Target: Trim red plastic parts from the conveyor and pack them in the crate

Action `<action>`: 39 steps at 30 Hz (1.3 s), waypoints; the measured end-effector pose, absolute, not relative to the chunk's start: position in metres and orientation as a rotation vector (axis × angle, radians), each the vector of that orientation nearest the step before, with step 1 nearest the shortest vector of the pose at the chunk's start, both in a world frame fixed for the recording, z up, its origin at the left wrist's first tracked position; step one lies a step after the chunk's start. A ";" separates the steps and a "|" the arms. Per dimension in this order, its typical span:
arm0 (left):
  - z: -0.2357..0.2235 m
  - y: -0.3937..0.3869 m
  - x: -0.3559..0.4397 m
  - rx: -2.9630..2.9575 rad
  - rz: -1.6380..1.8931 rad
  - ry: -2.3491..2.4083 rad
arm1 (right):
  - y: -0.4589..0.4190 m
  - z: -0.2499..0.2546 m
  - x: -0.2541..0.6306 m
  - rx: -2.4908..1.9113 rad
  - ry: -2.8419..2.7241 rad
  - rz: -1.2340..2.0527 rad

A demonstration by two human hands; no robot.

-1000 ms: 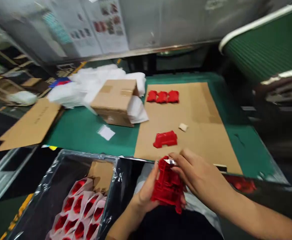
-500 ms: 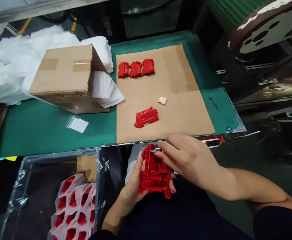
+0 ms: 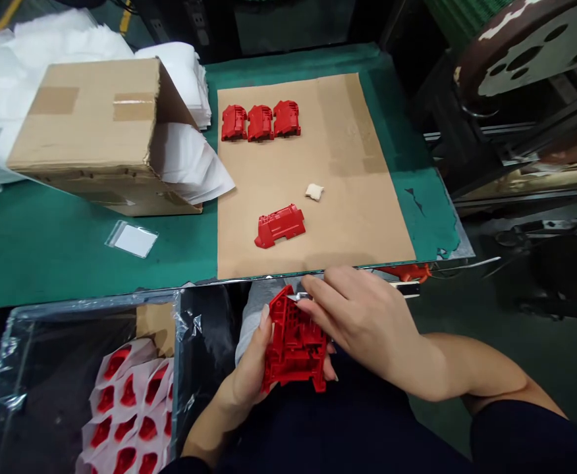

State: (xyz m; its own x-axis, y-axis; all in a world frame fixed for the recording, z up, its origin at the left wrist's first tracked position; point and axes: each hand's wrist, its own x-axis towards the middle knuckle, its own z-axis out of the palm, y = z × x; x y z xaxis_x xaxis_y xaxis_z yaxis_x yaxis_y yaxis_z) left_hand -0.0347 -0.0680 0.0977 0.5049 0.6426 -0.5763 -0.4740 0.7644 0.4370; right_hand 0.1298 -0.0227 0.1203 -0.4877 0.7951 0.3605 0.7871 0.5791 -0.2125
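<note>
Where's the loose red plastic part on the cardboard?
In the head view, the red plastic part lies on the cardboard sheet, below the row of three red parts and left of a small beige scrap.

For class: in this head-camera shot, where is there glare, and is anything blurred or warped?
Head view: glare lies on the clear plastic liner; the red plastic part looks sharp, without motion blur; the wide lens warps the cardboard sheet.

Bright, even light falls from overhead on the worktop beyond the fingers, leaving a faint, soft shadow on the kraft paper just ahead of them. Plastic film to their left catches glare; wide-angle distortion bends the frame's edges, and machinery to their right sits dim.
</note>
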 end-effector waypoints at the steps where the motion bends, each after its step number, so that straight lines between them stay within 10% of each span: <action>1: 0.098 -0.068 -0.035 0.219 0.682 0.798 | -0.023 0.120 0.129 -1.276 -2.391 0.028; 39: 0.094 -0.059 -0.038 0.129 0.801 0.794 | -0.019 0.118 0.121 -1.330 -2.394 0.011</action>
State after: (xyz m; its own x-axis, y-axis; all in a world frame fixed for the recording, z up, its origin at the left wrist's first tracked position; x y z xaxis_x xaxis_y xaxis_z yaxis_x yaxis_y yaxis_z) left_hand -0.0381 -0.0594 0.0943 0.4292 0.6855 -0.5881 -0.5939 0.7048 0.3880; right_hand 0.1206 -0.0195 0.1178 -0.4671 0.8168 0.3386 0.8136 0.5470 -0.1973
